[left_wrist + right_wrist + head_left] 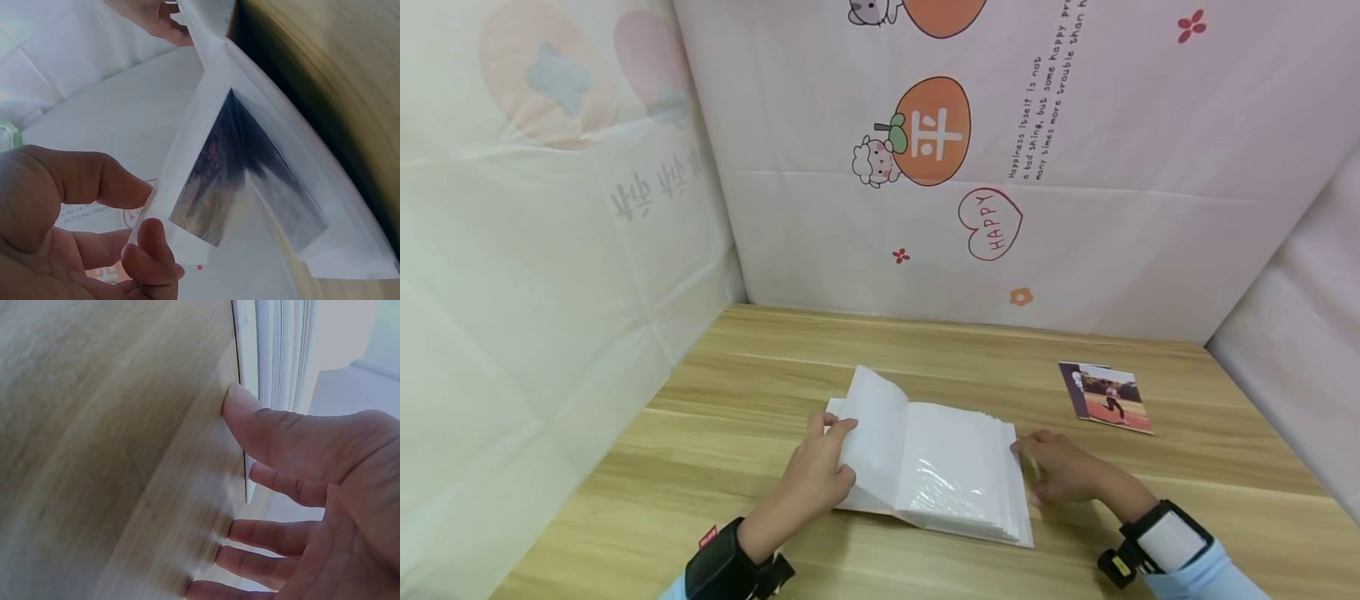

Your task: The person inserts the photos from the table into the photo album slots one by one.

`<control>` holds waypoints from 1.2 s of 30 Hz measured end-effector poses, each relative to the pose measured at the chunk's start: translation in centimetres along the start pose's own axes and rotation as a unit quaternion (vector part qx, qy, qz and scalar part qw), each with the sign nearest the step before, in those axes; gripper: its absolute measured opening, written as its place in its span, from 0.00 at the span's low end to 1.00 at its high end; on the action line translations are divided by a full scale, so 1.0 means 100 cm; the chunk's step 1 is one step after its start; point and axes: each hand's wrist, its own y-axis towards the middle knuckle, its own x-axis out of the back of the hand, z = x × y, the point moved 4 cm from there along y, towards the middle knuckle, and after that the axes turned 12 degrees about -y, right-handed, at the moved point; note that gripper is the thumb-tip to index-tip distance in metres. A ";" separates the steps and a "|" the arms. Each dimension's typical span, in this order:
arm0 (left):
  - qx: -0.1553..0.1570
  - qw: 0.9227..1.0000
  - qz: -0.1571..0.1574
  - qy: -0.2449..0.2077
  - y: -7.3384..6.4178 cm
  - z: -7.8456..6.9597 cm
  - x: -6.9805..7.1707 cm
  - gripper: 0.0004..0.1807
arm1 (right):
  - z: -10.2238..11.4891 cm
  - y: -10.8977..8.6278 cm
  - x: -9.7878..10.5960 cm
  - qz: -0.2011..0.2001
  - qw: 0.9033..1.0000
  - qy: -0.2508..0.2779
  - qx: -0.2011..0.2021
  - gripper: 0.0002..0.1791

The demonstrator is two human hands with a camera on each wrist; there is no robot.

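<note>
An open photo album [955, 467] with white pages and clear plastic sleeves lies on the table. With thumb and fingers, my left hand [816, 468] pinches the outer edge of a raised album page [876, 437] on the left side. In the left wrist view a photo [209, 181] shows through that page's sleeve, and a second dark picture shows on the facing side. My right hand [1067, 469] rests at the album's right edge. Its thumb [247, 403] touches the cover's edge, while the other fingers are extended loosely down to the table.
Two loose photos [1116, 402] overlap on the wooden table [790, 342], right of and behind the album; the upper one shows a runner on a red track. White printed cloth [820, 225] stands behind the table and along both sides.
</note>
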 end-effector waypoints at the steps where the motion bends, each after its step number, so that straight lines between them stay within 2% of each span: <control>1: 0.009 1.000 0.004 0.002 0.000 0.003 0.000 0.31 | 0.000 0.000 0.000 0.001 1.000 0.001 -0.003 0.35; 8: 0.047 0.998 0.030 0.021 -0.001 0.018 -0.001 0.30 | -0.001 0.000 -0.001 0.001 1.000 0.003 -0.002 0.35; 15: 0.061 0.995 0.068 0.047 -0.001 0.028 -0.004 0.23 | -0.001 -0.001 -0.001 -0.002 1.000 0.004 0.003 0.35; 19: 0.081 0.991 0.093 0.051 -0.003 0.034 -0.007 0.16 | 0.000 -0.001 -0.001 -0.004 1.000 0.002 0.006 0.35; 25: 0.104 0.983 0.130 0.076 -0.005 0.039 -0.012 0.17 | 0.002 -0.001 0.000 -0.007 1.000 -0.004 0.007 0.35; 31: 0.102 0.978 0.134 0.120 -0.004 0.042 -0.014 0.16 | 0.003 -0.002 0.000 -0.008 1.000 -0.005 0.008 0.35; 36: 0.099 0.977 0.137 0.134 -0.003 0.043 -0.015 0.16 | 0.002 -0.002 0.000 -0.008 1.000 -0.002 0.007 0.35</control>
